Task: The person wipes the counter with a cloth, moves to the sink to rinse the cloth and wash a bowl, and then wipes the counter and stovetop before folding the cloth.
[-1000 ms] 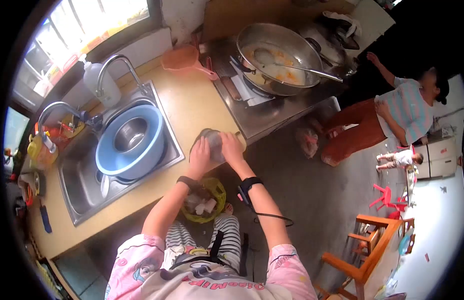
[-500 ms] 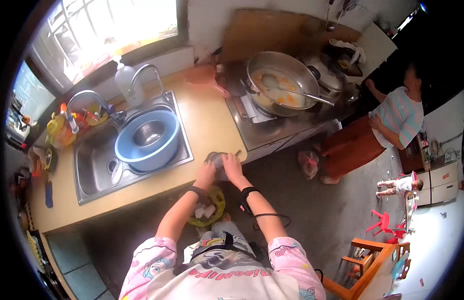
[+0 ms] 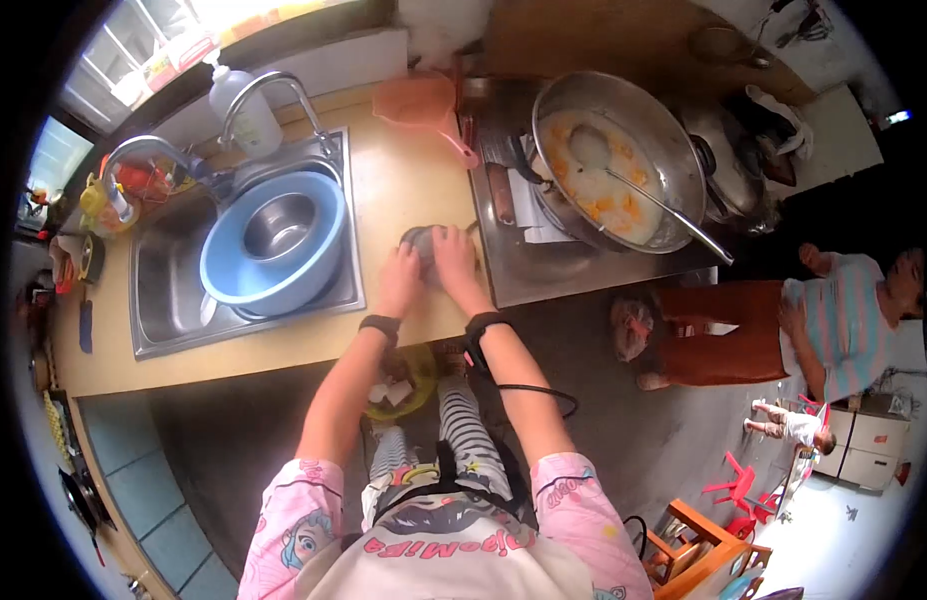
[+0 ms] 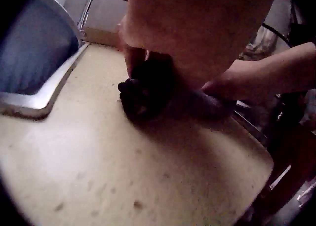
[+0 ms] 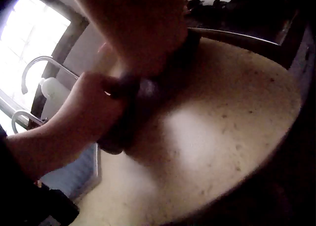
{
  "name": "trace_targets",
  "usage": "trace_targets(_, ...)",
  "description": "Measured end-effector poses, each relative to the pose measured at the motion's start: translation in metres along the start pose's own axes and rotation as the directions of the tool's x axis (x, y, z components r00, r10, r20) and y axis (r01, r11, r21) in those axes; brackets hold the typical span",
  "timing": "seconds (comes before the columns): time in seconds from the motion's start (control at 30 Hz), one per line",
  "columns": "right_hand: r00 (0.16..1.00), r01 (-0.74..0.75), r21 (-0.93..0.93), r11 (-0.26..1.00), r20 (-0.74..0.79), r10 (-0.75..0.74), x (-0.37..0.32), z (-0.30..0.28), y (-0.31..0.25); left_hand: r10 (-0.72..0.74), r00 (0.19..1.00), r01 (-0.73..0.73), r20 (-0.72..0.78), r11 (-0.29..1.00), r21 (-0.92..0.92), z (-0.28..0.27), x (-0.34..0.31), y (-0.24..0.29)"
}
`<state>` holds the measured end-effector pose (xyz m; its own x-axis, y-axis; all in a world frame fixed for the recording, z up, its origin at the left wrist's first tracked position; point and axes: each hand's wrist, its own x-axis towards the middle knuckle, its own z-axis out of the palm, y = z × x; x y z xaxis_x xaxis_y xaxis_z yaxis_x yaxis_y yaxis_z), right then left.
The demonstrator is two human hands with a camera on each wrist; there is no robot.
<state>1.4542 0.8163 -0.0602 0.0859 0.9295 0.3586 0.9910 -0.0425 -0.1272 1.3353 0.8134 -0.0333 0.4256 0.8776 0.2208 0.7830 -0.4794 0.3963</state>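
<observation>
Two hands work on one dark bundle point(image 3: 419, 240) on the counter point(image 3: 233, 345), just to the right of the sink point(image 3: 139, 290); it is too dim to tell what the bundle is. The sink has two faucets point(image 3: 273, 80) point(image 3: 148, 145) at its back and holds one blue basin point(image 3: 233, 285) with one metal bowl point(image 3: 280, 226) inside. One pump bottle point(image 3: 245, 112) stands behind the sink. To its right, past the bundle, is one wok point(image 3: 673, 150) with one ladle point(image 3: 673, 212) in it, and nearer, at the back of the counter, lies one orange-pink scoop point(image 3: 415, 103). Two other people are well to the right of the sink: one standing person point(image 3: 843, 320) and one smaller person point(image 3: 795, 425) farther off. Compared with half a second ago, the hands and bundle have moved in from the counter's front edge; they were level with the sink's near corner and are now deeper alongside it. The basin and bowl have stayed in the sink. The left hand point(image 3: 401, 280) is nearer the sink, the right hand point(image 3: 453, 262) just beyond it, backs up. Both grip the bundle, fingers bent over it, and both forearms reach forward from the body, drawing together at the wrists.
</observation>
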Motion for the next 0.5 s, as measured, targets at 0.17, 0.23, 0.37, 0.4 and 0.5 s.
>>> trace_targets(0.17,0.994,0.088,0.096,0.991,0.054,-0.094,-0.005,-0.028,0.024,-0.047,0.988,0.052,0.148,0.998,-0.033,-0.011,0.000,0.018)
trace_targets(0.23,0.998,0.047,0.183,0.982,0.021,-0.052,-0.027,-0.053,0.047,-0.005,0.986,0.022,0.167,0.995,-0.102,-0.007,-0.010,0.041)
trace_targets(0.37,0.990,-0.134,0.276,0.952,0.078,0.116,-0.064,-0.062,0.097,0.027,0.999,-0.022,0.022,0.973,-0.229,0.017,-0.006,0.098)
trace_targets(0.4,0.985,-0.162,0.281,0.946,0.097,0.141,-0.067,-0.057,0.104,0.047,0.998,-0.039,0.033,0.980,-0.197,0.023,-0.004,0.106)
trace_targets(0.5,0.976,-0.216,0.339,0.916,0.116,0.187,-0.059,-0.058,0.100,0.042,0.997,-0.031,0.067,0.987,-0.155,0.031,-0.001,0.107)
